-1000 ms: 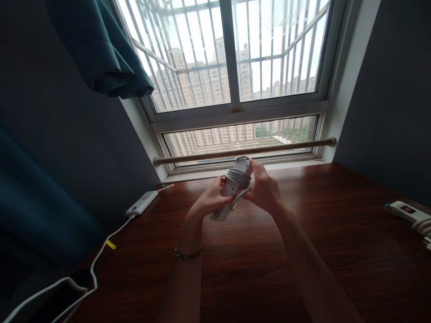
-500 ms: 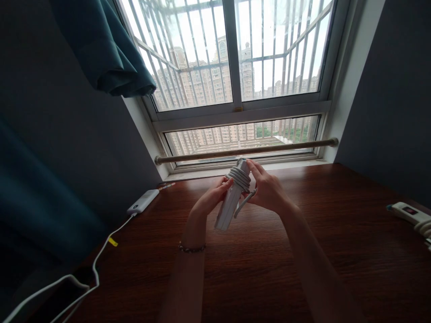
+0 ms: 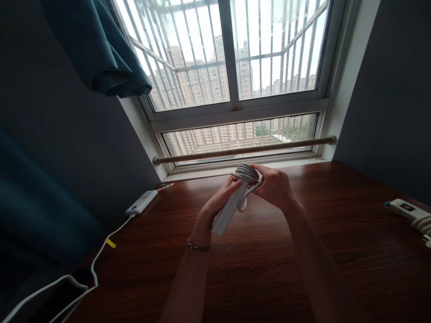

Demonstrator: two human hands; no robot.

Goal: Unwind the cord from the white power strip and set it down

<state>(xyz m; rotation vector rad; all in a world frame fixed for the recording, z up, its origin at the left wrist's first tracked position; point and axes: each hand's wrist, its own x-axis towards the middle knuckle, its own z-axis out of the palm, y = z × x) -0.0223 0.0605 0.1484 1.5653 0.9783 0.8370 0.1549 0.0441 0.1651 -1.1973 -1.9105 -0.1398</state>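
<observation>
A long white power strip (image 3: 227, 213) is held tilted above the wooden desk, its lower end toward me. Its grey-white cord (image 3: 247, 172) is wound in several turns around the upper end, and a loose loop hangs down on the right side. My left hand (image 3: 218, 199) is closed around the strip from the left, thumb on top just below the coils. My right hand (image 3: 275, 186) grips the cord at the coils from the right, fingers bent. Some of its fingertips are hidden behind the cord.
On the desk (image 3: 269, 260), a white power bank (image 3: 141, 202) with a white cable (image 3: 96, 262) lies at the left edge. Another white strip (image 3: 409, 209) with a wound cord is at the far right. A metal rod (image 3: 242, 152) crosses the window behind; a blue curtain (image 3: 101, 58) hangs left.
The coils have been pushed up around the strip's top end, which no longer sticks out clearly. My right hand has shifted from the strip's tip to the cord, its fingers more bent.
</observation>
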